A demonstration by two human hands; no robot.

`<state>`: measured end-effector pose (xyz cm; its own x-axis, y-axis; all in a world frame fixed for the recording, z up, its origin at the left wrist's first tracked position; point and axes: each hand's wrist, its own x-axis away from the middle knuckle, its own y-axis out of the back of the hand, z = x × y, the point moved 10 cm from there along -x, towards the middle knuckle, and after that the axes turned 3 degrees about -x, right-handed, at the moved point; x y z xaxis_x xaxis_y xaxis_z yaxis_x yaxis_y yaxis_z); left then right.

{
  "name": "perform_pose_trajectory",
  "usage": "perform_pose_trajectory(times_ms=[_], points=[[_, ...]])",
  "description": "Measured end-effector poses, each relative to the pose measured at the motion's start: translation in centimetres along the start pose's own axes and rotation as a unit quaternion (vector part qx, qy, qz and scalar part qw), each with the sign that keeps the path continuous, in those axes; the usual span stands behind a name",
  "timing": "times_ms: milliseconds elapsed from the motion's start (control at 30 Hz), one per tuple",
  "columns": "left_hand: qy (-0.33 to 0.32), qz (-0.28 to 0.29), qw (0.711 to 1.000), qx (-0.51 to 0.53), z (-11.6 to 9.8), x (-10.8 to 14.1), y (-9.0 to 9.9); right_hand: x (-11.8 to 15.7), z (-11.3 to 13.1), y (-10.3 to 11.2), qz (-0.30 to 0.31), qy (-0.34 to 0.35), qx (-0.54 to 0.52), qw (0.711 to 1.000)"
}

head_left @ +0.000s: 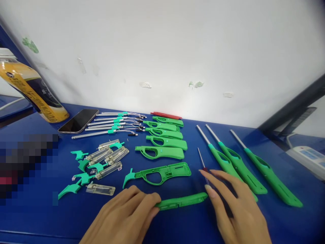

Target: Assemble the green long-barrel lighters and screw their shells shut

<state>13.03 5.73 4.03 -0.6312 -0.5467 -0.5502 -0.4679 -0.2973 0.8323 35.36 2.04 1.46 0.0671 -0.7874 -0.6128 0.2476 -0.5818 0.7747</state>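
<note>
My left hand (129, 213) is closed on one end of a green lighter casing half (181, 201), held edge-up low in the middle. My right hand (233, 203) has its fingers apart over the handle of a small screwdriver (201, 158), which points away from me; the index finger partly covers the handle. The right thumb is close to the casing half's far end; whether it touches is unclear. Just beyond lies another green casing half (175, 171), inner side up, with a teal trigger (129, 177) at its left end.
Several green casing pieces (162, 152) and a red one (166, 115) form a column behind. Metal lighter tubes with wires (101, 127), clear fuel tanks (100, 189) and teal triggers (69, 189) lie left. Complete lighters (273, 176) lie right. A phone (79, 121) and bottle (33, 89) stand back left.
</note>
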Motion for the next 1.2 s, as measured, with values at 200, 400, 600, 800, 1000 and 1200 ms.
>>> perform_pose_trajectory(times_ms=[200, 400, 600, 800, 1000, 1200], points=[[0.008, 0.010, 0.999, -0.051, 1.3, -1.1, -0.2, -0.6, 3.3, -0.5, 0.049, 0.109, -0.023, 0.993], [0.064, 0.031, 0.993, -0.096, 7.4, -0.7, 1.3, -1.3, 4.9, -1.4, 0.056, 0.167, 0.045, 0.983], [0.143, 0.068, 0.981, -0.110, 12.9, 0.6, 2.0, -1.2, 5.1, -1.5, 0.060, 0.183, 0.040, 0.980], [0.219, 0.137, 0.963, -0.077, 15.0, 1.8, 0.7, -1.4, 4.5, -1.1, 0.046, 0.163, 0.007, 0.986], [0.250, 0.165, 0.952, -0.067, 15.3, 2.2, 0.8, -1.0, 4.0, -1.2, 0.038, 0.157, -0.005, 0.987], [0.274, 0.133, 0.947, -0.103, 18.0, 1.1, 3.0, -0.5, 3.5, -1.5, 0.042, 0.145, 0.017, 0.988]])
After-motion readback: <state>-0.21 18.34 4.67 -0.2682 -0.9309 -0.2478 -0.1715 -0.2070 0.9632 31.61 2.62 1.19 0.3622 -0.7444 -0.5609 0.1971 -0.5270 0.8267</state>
